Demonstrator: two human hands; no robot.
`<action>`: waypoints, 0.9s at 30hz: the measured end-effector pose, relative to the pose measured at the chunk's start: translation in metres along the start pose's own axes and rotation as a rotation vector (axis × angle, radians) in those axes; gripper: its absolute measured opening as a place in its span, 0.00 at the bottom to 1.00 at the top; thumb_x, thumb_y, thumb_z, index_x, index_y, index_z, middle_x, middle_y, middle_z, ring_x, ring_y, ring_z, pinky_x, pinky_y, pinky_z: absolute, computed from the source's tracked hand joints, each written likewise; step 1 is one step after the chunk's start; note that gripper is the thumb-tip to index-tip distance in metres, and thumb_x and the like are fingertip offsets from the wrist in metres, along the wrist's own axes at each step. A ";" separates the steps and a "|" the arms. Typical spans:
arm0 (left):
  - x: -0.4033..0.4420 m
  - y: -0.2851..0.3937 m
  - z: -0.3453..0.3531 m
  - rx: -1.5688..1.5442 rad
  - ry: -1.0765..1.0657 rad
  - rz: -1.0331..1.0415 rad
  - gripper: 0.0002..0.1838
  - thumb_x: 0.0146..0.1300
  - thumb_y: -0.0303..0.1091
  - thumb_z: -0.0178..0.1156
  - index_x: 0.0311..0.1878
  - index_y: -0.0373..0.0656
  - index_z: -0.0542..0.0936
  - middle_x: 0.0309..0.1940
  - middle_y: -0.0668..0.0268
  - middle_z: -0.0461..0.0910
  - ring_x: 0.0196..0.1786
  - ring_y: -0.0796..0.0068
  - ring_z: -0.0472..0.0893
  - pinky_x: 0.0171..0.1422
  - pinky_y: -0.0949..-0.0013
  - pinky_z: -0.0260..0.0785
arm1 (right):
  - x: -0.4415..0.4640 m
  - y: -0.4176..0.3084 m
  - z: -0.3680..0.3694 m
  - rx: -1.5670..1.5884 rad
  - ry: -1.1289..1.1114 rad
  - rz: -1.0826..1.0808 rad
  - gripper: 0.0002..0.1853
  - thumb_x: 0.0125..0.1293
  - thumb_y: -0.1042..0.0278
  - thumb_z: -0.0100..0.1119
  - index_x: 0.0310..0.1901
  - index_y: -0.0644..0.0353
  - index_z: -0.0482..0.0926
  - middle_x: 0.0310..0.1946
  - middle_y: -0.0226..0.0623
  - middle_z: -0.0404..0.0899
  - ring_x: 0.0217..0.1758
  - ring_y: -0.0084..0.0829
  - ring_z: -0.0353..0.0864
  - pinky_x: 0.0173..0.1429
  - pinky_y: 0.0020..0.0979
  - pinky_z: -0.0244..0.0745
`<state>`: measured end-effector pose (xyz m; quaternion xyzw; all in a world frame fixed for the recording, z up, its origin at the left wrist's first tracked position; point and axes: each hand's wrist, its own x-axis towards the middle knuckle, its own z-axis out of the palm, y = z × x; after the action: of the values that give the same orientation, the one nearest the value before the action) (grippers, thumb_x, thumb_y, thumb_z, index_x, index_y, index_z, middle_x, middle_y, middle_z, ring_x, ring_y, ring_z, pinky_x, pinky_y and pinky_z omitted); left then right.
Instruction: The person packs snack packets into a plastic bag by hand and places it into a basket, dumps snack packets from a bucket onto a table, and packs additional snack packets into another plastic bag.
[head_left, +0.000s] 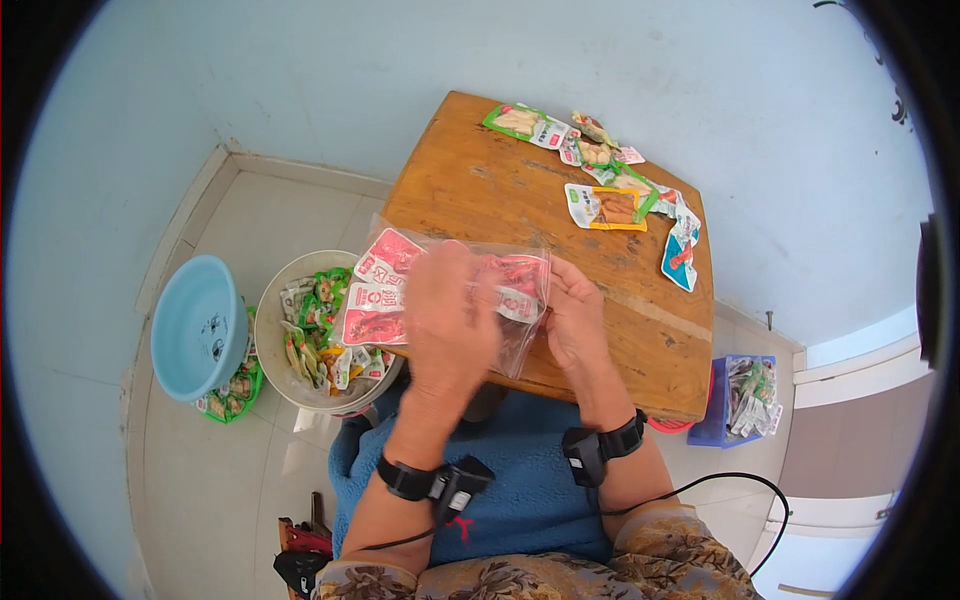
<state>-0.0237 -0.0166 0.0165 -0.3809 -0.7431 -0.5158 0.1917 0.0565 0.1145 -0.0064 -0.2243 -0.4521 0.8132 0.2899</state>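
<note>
A clear plastic bag (515, 345) with red-and-white snack packets (375, 318) inside lies across the near left part of the wooden table (480, 190). My left hand (450, 305) is over the middle of the bag, blurred, and its fingers cannot be made out. At the bag's right end, my right hand (575, 315) has its fingers closed on the edge. More small packets lie in a line at the table's far right, among them a yellow-edged one (607, 207) and a blue-and-white one (680, 250).
Left of the table, a white bucket (268, 340) holds many packets. Beside it, a light blue basin (195, 325) rests over a green basket (240, 395) of packets. A purple basket (712, 410) with packets stands on the floor at the right. A black cable (760, 480) runs from my wrists.
</note>
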 end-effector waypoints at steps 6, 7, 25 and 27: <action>0.007 -0.084 -0.036 0.393 -0.020 -0.278 0.23 0.55 0.20 0.58 0.57 0.33 0.76 0.54 0.45 0.78 0.57 0.42 0.75 0.63 0.50 0.67 | -0.001 0.000 0.000 0.061 0.014 0.020 0.15 0.72 0.79 0.52 0.58 0.70 0.73 0.49 0.42 0.84 0.47 0.29 0.86 0.50 0.31 0.86; 0.006 -0.091 -0.036 0.395 -0.020 -0.279 0.23 0.55 0.20 0.58 0.57 0.33 0.76 0.54 0.45 0.78 0.57 0.42 0.75 0.63 0.50 0.67 | -0.002 0.001 0.001 0.061 0.013 0.021 0.15 0.72 0.79 0.52 0.58 0.70 0.73 0.49 0.42 0.84 0.47 0.29 0.86 0.50 0.31 0.86; 0.011 -0.066 -0.035 0.115 -0.249 -0.357 0.35 0.50 0.12 0.60 0.66 0.40 0.71 0.57 0.49 0.79 0.61 0.50 0.77 0.64 0.58 0.69 | 0.019 0.025 0.017 -0.121 0.018 0.033 0.09 0.65 0.79 0.62 0.46 0.67 0.77 0.39 0.37 0.85 0.36 0.24 0.84 0.35 0.25 0.83; 0.011 -0.070 -0.036 0.156 -0.264 -0.289 0.36 0.49 0.14 0.62 0.66 0.43 0.72 0.58 0.50 0.78 0.61 0.50 0.77 0.62 0.57 0.70 | 0.019 0.018 0.019 -0.263 0.024 0.020 0.09 0.62 0.80 0.63 0.43 0.67 0.76 0.34 0.36 0.84 0.31 0.24 0.84 0.29 0.25 0.80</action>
<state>-0.0881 -0.0575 -0.0054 -0.3184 -0.8464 -0.4243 0.0456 0.0257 0.1083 -0.0148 -0.2747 -0.5489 0.7470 0.2554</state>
